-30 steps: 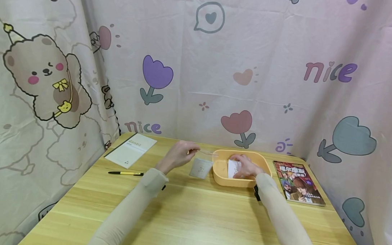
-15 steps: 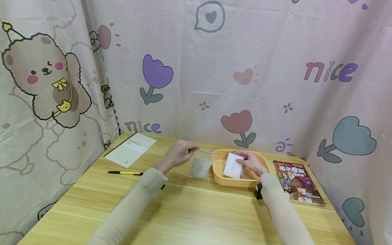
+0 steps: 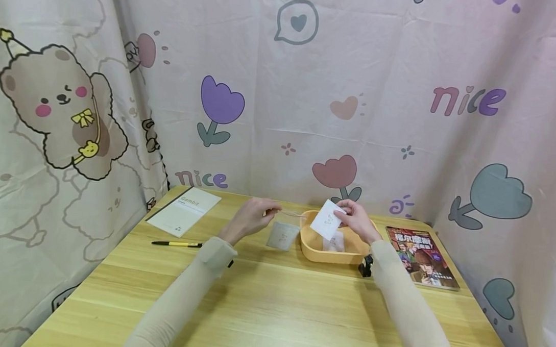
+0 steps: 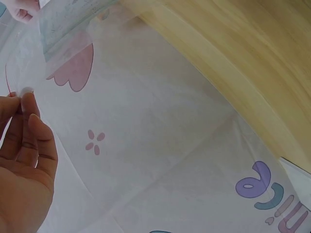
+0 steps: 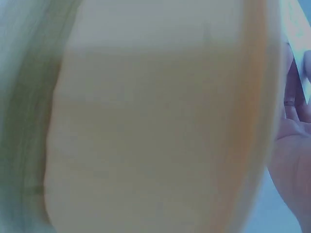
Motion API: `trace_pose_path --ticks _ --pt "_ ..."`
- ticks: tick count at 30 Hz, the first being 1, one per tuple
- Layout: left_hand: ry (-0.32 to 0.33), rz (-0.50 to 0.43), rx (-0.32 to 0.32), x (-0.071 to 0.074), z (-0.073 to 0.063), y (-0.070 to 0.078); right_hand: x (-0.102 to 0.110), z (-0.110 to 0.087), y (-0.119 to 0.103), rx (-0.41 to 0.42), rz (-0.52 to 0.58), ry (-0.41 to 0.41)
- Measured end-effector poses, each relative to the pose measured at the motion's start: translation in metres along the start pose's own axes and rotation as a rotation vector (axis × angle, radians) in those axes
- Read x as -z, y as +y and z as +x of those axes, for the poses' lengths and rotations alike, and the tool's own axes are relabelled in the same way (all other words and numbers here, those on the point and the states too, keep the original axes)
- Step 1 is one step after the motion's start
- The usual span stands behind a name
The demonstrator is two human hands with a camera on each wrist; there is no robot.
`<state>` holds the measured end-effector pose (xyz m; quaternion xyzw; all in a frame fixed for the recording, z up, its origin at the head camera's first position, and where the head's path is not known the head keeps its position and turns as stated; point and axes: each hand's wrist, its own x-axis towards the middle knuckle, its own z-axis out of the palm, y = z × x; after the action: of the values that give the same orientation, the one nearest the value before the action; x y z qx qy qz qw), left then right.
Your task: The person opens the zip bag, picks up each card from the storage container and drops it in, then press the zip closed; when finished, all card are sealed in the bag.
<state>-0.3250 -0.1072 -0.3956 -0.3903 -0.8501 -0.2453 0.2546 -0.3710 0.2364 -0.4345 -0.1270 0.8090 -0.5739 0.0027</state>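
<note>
My left hand [image 3: 253, 218] pinches the edge of a clear plastic bag [image 3: 291, 213], whose thin reddish line runs toward the yellow tub. A pale printed packet [image 3: 282, 237] shows just below that edge, seen through the clear film. In the left wrist view, my left hand [image 4: 26, 160] has thumb and fingertips together at the film. My right hand [image 3: 356, 220] holds a white printed packet [image 3: 327, 221] by one side, tilted, above the yellow tub [image 3: 330, 257]. A second white packet [image 3: 334, 242] lies inside the tub. The tub's blurred wall [image 5: 155, 126] fills most of the right wrist view.
A white notebook [image 3: 184, 211] and a yellow-and-black pen [image 3: 176, 244] lie on the left of the wooden table [image 3: 273, 306]. To the right of the tub is a comic-covered book [image 3: 424, 258]. A patterned curtain [image 3: 271, 91] hangs behind the table.
My right hand has lifted the white packet up out of the yellow tub, showing another packet inside. My left hand keeps its pinch on the clear bag in nearly the same place.
</note>
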Motion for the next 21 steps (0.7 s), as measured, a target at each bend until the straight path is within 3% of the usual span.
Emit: trace_pose_path --ticks 9,21 --pt "-0.008 -0.007 0.019 0.002 0.0 0.0 -0.01 -0.002 -0.019 0.026 0.073 0.01" --pt "0.016 -0.003 0.004 0.002 -0.002 -0.002 -0.017 -0.003 -0.034 0.178 0.227 0.095"
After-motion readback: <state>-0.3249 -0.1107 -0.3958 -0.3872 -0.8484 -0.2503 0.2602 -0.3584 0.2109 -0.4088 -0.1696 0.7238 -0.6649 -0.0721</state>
